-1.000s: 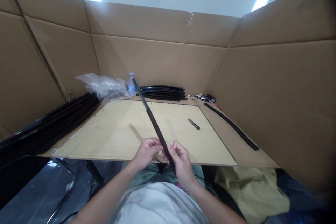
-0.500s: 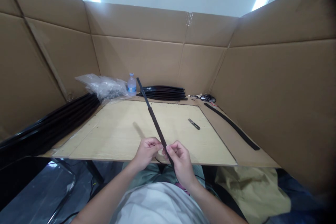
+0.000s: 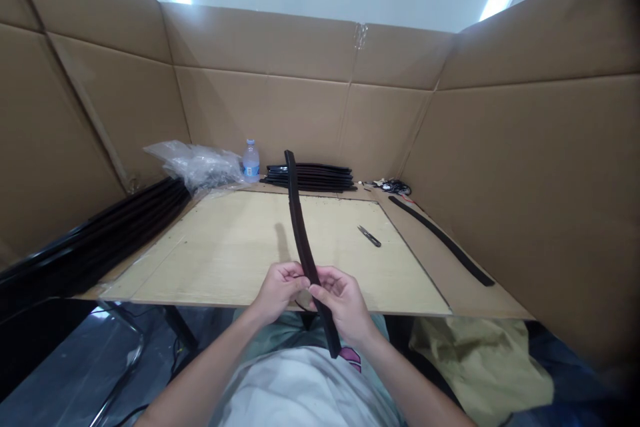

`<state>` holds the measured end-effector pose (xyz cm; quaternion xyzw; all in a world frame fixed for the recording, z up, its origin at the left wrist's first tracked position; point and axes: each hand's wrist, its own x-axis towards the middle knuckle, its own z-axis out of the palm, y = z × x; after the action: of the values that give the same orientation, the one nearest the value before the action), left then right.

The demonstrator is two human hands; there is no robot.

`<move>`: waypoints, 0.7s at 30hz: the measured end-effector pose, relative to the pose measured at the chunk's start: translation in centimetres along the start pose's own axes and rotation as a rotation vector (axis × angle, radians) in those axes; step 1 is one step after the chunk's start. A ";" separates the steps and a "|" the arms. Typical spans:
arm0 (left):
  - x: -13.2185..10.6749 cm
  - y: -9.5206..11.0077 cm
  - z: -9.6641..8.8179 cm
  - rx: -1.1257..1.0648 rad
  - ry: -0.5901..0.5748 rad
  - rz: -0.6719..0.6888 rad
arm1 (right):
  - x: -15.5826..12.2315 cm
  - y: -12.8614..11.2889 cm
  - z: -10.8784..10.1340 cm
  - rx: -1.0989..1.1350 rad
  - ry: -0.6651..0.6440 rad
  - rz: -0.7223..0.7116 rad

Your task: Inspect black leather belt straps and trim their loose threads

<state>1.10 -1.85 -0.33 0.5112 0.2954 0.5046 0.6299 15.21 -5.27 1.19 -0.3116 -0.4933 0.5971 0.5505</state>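
A long, black, slightly curved strip [image 3: 301,235] slants up and away from my lap, over the near edge of the board. My right hand [image 3: 345,297] grips its lower part, thumb on top and fingers behind. Close against the strip's left edge, my left hand [image 3: 280,290] is closed in a pinch. A thin dark cord [image 3: 301,307] shows at its fingertips and curves below them; where its ends go is hidden. Small black thread snips [image 3: 369,236] lie on the pale board [image 3: 225,247], to the right of the strip.
Another black strip [image 3: 440,238] lies along the right side. Stacked black strips [image 3: 320,177] are at the back, and a long bundle of black strips [image 3: 100,230] fills the left. A water bottle [image 3: 251,161], clear plastic bag [image 3: 205,167] and tangled cords [image 3: 395,187] stand near the cardboard walls [image 3: 300,107].
The strip has been turned about its length, so its broader face now shows. Its far end has swung right and its near end sits lower. Both hands stay nearly in place.
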 end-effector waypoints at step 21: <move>-0.1 0.0 0.0 0.010 0.081 0.015 | -0.2 -0.4 -0.4 0.070 -0.021 -0.088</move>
<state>1.06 -1.98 -0.37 0.4955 0.3196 0.5281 0.6111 15.73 -5.41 1.37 -0.2641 -0.4911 0.5922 0.5817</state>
